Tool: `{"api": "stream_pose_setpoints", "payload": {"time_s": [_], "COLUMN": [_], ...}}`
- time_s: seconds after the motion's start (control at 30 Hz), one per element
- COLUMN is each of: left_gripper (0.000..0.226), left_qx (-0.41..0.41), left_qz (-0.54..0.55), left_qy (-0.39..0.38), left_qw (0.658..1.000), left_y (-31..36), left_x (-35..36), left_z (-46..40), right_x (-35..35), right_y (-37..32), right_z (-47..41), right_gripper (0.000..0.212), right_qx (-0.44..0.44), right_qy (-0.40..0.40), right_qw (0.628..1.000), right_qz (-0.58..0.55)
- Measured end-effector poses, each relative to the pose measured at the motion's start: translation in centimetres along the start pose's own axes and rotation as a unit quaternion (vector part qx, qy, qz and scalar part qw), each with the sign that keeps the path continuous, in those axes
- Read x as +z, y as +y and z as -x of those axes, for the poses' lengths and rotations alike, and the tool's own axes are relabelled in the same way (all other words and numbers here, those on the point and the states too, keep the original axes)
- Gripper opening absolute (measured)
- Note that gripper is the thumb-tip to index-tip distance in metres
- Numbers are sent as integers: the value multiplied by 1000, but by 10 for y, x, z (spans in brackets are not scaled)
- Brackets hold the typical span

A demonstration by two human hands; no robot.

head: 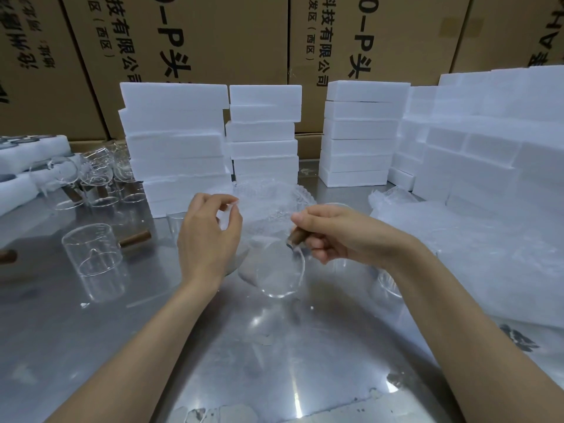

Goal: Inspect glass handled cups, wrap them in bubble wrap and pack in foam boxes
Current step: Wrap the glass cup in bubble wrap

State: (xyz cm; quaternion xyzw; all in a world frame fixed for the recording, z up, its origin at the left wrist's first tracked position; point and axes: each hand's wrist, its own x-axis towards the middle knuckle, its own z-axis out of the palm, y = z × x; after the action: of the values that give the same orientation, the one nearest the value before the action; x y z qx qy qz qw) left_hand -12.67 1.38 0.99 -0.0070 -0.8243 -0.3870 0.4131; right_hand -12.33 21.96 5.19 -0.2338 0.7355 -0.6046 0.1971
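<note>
My right hand (332,233) grips the brown wooden handle of a clear glass cup (274,270), which hangs tilted just above the steel table (213,346). Up at the left, my left hand (210,236) pinches the edge of a sheet of bubble wrap (268,203) that lies behind the cup. Another glass cup (91,254) with a brown handle stands upright at the left. Several more glass cups (97,184) cluster at the far left. Stacks of white foam boxes (177,141) rise behind the bubble wrap.
More foam boxes (360,132) stand at the back middle, and a big pile (488,141) at the right. Loose bubble wrap and white sheets (476,254) cover the table's right side. Foam trays (24,160) lie at far left. Cardboard cartons (213,41) wall off the back.
</note>
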Motion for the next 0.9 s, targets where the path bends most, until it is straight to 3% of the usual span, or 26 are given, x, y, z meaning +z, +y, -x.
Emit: {"api": "stream_pose_setpoints", "payload": {"time_s": [0.07, 0.13, 0.3, 0.47, 0.6, 0.77, 0.9], "left_gripper": [16, 15, 8, 7, 8, 12, 15], "left_qx": [25, 33, -12, -91, 22, 185, 220], "left_qz": [-2, 3, 67, 160, 160, 87, 47], "left_qy": [-11, -9, 10, 27, 19, 3, 6], "left_qw": [1000, 999, 998, 983, 987, 979, 974], "left_y": [0, 2, 7, 11, 23, 36, 36], "left_x": [0, 0, 3, 3, 0, 4, 4], "left_z": [1, 2, 0, -2, 4, 13, 14], "right_x": [4, 6, 9, 20, 26, 33, 35], "right_y": [-2, -4, -4, -4, -1, 7, 8], "right_z": [-1, -4, -5, -9, -12, -15, -16], "right_gripper": [27, 23, 21, 19, 18, 17, 17], "right_qx": [-21, -40, -57, -72, -75, -91, -112], "right_qy": [-3, 50, 205, 242, 280, 327, 369], "right_qw": [998, 995, 977, 967, 956, 941, 921], "right_qz": [-60, -73, -13, 45, 44, 8, -45]}}
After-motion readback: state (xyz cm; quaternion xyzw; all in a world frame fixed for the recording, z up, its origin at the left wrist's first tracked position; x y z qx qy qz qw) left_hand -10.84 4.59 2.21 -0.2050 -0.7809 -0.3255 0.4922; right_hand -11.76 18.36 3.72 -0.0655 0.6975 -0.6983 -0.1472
